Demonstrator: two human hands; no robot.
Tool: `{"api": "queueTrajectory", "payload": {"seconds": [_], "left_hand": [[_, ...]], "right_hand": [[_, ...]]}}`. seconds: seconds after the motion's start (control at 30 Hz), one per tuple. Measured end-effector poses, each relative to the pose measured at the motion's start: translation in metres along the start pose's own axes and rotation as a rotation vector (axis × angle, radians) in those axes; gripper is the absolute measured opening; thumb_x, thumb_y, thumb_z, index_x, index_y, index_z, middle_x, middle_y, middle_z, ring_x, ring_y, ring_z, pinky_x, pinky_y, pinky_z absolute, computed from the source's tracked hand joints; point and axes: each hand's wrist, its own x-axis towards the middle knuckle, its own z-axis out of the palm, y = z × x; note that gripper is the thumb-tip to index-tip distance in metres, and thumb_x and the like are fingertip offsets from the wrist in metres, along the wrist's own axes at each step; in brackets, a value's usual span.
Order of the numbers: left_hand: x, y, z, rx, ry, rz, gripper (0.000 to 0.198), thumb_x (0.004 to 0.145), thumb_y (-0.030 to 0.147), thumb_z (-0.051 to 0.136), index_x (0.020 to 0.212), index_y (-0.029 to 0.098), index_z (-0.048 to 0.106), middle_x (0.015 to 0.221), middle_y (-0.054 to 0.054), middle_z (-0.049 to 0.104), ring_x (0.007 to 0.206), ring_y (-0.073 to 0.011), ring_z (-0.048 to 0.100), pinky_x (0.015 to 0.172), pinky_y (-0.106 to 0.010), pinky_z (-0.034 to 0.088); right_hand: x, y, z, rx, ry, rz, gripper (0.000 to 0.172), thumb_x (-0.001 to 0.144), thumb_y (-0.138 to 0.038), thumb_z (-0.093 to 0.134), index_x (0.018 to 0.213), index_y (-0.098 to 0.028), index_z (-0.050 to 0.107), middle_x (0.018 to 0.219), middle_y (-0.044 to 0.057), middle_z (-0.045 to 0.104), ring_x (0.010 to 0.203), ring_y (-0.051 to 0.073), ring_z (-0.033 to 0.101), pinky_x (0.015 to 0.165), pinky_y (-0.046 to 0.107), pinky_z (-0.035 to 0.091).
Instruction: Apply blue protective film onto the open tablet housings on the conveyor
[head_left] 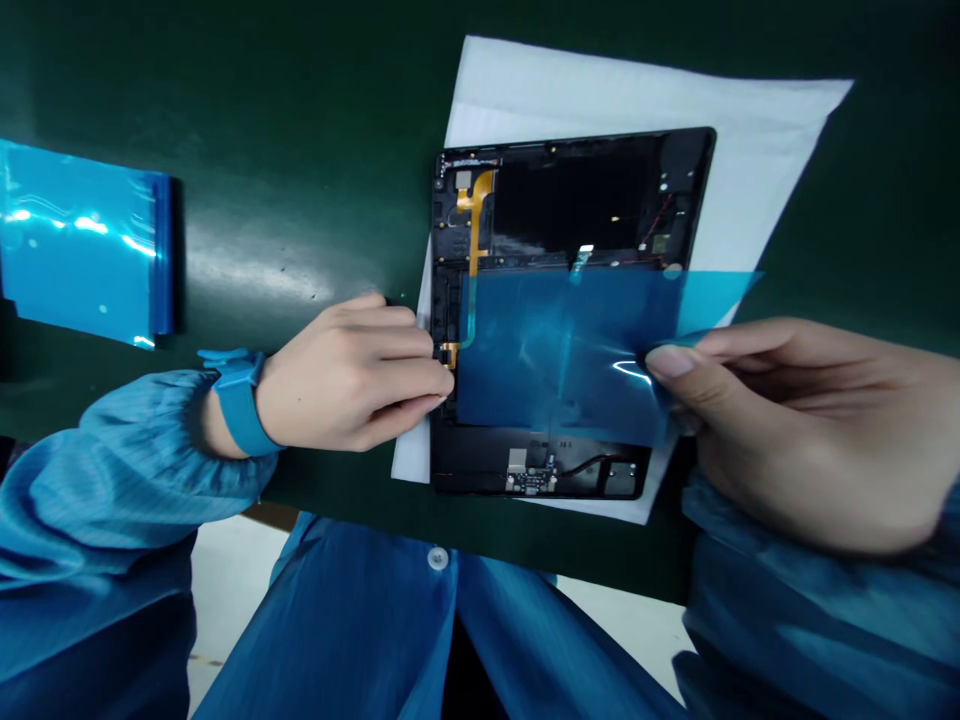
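A black tablet housing (607,215) lies with its inside facing up, showing an orange ribbon cable (475,225) and a small circuit board (531,479). Over its middle and lower part is a sheet of blue translucent film (525,370), whose right side reaches past the tablet edge. My right hand (817,430) pinches the film's right edge between thumb and finger. At the tablet's left edge, near the ribbon cable's lower end, my left hand (367,370) is closed with curled fingers. What its fingertips hold, if anything, is hidden.
Under the tablet is a white sheet (540,85) on the dark green table (300,130). A stack of blue film sheets (82,250) lies at the far left. My left wrist wears a blue strap (244,405).
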Motion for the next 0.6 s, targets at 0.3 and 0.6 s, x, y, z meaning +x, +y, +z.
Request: {"api": "queueTrajectory", "payload": {"seconds": [0.3, 0.6], "left_hand": [[0.0, -0.0004, -0.0009, 0.056, 0.03, 0.07, 0.025, 0.104, 0.029, 0.049, 0.092, 0.025, 0.07, 0.078, -0.001, 0.071, 0.068, -0.0171, 0.058, 0.064, -0.034, 0.039], [-0.0014, -0.0005, -0.0007, 0.06, 0.064, 0.113, 0.021, 0.104, 0.025, 0.052, 0.094, 0.021, 0.07, 0.08, -0.001, 0.07, 0.07, -0.0161, 0.057, 0.065, -0.033, 0.039]], "right_hand": [[0.001, -0.0022, -0.002, 0.014, -0.027, 0.011, 0.012, 0.074, -0.027, 0.091, 0.081, -0.022, 0.082, 0.07, 0.002, 0.075, 0.055, 0.013, 0.064, 0.05, 0.026, 0.051], [0.0002, 0.001, -0.003, 0.048, -0.02, 0.037, 0.015, 0.073, -0.03, 0.093, 0.081, -0.024, 0.082, 0.073, -0.002, 0.077, 0.058, 0.011, 0.066, 0.052, 0.023, 0.052]]}}
